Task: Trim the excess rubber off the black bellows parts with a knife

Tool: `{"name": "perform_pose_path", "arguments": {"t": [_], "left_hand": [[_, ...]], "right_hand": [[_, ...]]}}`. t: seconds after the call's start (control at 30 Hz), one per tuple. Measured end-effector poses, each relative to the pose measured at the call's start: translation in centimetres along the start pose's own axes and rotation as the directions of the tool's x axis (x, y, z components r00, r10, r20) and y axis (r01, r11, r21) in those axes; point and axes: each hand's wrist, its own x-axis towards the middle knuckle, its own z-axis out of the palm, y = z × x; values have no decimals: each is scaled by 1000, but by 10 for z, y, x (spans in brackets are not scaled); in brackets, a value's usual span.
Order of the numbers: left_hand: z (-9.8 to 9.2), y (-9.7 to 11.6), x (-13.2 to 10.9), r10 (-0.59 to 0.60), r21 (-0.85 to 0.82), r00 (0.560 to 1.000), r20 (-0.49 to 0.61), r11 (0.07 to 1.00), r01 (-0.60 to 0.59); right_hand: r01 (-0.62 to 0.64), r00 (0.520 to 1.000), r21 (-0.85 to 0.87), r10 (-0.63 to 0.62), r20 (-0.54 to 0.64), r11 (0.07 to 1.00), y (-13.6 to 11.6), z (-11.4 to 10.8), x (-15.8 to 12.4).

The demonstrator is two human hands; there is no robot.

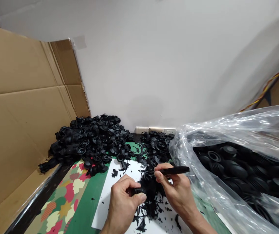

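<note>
My left hand is closed around a ribbed black rubber part, gripping it between thumb and bent fingers. Just to its right, my right hand pinches a slim black-handled tool; the handle points right, and the thin tip is toward the part, its shape too small to make out. Under both hands, black rubber scraps lie scattered over a white sheet.
Black rubber parts are heaped at the back left beside a cardboard box. More scraps are piled near the wall sockets. A clear plastic bag full of black parts stands at the right.
</note>
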Motion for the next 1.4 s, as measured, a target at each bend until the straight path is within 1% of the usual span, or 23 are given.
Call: {"name": "perform_pose_path", "arguments": {"t": [0.1,0.2,0.33,0.43,0.5,0.53,0.6,0.63,0.67,0.7,0.77,0.87,0.93,1.0,1.13,1.2,1.3,1.4], "left_hand": [[-1,0,3,-9,-101,1000,4,995,9],[-2,-1,6,-31,-180,999,13,983,32],[-3,-4,9,-65,-183,998,-2,981,64],[-3,-4,11,-54,-170,998,-19,984,50],[-4,-4,11,-31,-160,999,-32,987,26],[-4,-5,12,-21,-154,999,-41,988,14],[-5,-5,12,-2,-145,998,-62,989,-7],[-5,-5,12,4,-142,998,-70,990,-14],[-6,-6,12,5,-139,997,-78,990,-16],[-6,-6,12,5,-135,996,-84,991,-17],[-7,-6,12,2,-120,995,-95,993,-14],[-7,-5,13,-5,-99,994,-112,995,-6],[-7,-3,13,-15,-96,993,-115,995,4],[-7,-2,14,-22,-99,993,-112,995,11],[-9,-3,15,-41,-105,993,-112,994,29],[-9,-4,14,-63,-111,992,-107,993,51],[-8,-3,13,-82,-135,994,-74,988,72],[-8,4,12,-53,-179,998,-26,983,47]], "right_hand": [[-4,1000,5,4,8,1000,0,0,1],[-35,999,42,34,9,999,-2,1,3],[-165,985,150,155,78,975,-7,0,6],[-287,957,317,253,143,904,-13,0,8],[-391,919,408,326,223,825,-16,1,9],[-458,887,425,368,279,781,-18,2,9],[-564,817,393,423,391,726,-21,6,7],[-590,792,362,430,434,722,-22,8,5],[-595,778,329,423,465,733,-22,10,3],[-584,774,298,407,485,755,-21,13,1],[-556,780,272,381,497,785,-16,19,-5],[-547,787,290,364,498,785,-6,27,-11],[-562,780,313,365,508,765,-3,31,-13],[-590,767,329,384,515,737,-6,32,-12],[-666,721,380,426,547,642,-21,28,-9],[-690,706,409,429,563,598,-29,27,-8],[-693,704,436,408,581,575,-35,26,-6],[-669,731,477,389,561,571,-42,18,0]]}}
